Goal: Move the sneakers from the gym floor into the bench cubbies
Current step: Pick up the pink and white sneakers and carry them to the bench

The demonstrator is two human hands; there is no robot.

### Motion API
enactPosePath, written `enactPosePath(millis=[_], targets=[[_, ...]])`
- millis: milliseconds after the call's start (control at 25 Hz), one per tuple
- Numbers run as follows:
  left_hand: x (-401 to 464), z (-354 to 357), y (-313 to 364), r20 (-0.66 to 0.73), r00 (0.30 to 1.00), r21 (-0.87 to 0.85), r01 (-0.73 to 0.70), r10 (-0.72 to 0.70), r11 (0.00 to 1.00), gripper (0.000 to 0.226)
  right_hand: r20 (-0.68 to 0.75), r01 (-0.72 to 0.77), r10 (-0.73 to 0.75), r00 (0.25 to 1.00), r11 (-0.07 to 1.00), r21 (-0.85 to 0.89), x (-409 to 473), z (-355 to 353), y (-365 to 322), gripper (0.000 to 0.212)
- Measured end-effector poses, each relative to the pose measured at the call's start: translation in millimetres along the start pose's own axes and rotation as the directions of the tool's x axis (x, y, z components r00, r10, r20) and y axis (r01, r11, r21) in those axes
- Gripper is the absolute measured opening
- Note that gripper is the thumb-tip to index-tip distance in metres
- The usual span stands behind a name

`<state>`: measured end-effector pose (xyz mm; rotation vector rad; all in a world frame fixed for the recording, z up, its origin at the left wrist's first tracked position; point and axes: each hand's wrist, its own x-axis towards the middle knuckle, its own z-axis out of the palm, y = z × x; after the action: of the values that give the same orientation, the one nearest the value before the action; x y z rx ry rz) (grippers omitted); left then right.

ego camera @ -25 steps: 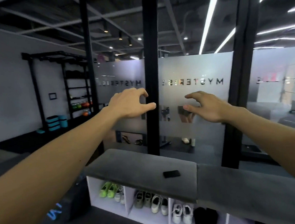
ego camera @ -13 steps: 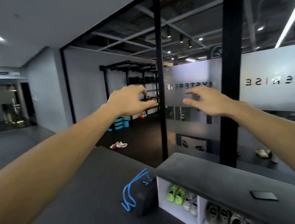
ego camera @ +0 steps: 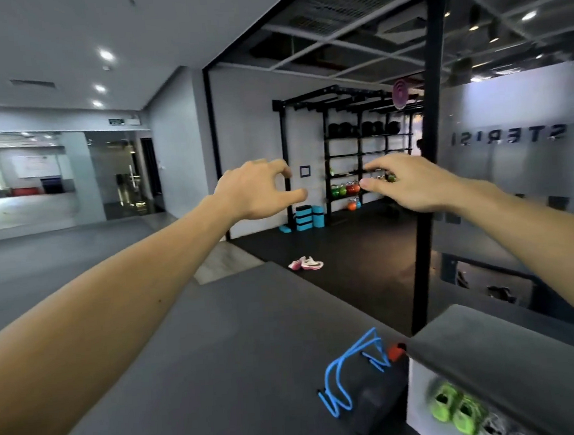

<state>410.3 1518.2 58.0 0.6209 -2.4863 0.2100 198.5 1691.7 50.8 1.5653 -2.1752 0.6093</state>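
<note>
A pair of pink and white sneakers (ego camera: 305,263) lies on the dark gym floor beyond the doorway, far ahead of me. The grey-topped bench (ego camera: 495,348) with white cubbies is at the lower right; its leftmost cubby holds neon green sneakers (ego camera: 456,408) beside a pale pair. My left hand (ego camera: 259,193) and my right hand (ego camera: 410,182) are raised in the air at arm's length. Their fingers are loosely curved and hold nothing.
A dark box with blue lettering (ego camera: 364,386) stands on the floor against the bench's left end. A black pillar (ego camera: 425,206) and frosted glass wall (ego camera: 522,171) rise behind the bench. A black rack with kettlebells (ego camera: 353,164) and teal blocks (ego camera: 304,217) stands at the far wall.
My view has swung left, from the bench and glass wall toward the open gym floor. The pink sneakers came into view. Both hands stayed raised and empty.
</note>
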Motion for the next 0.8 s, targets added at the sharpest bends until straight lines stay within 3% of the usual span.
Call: enactPosePath(millis=[480,800], targets=[[217,150,-260,0.001,0.988,0.016,0.156,-0.156,0.988,0.057,0.005,0.107,-0.108,0.994,0.987,0.116,343,212,7,0.053],[401,259,-440,0.004,0.995,0.012,0.098,-0.098,0.995,0.061,0.004,0.066,-0.066,0.998,0.996,0.063,563,354,26,0.056]])
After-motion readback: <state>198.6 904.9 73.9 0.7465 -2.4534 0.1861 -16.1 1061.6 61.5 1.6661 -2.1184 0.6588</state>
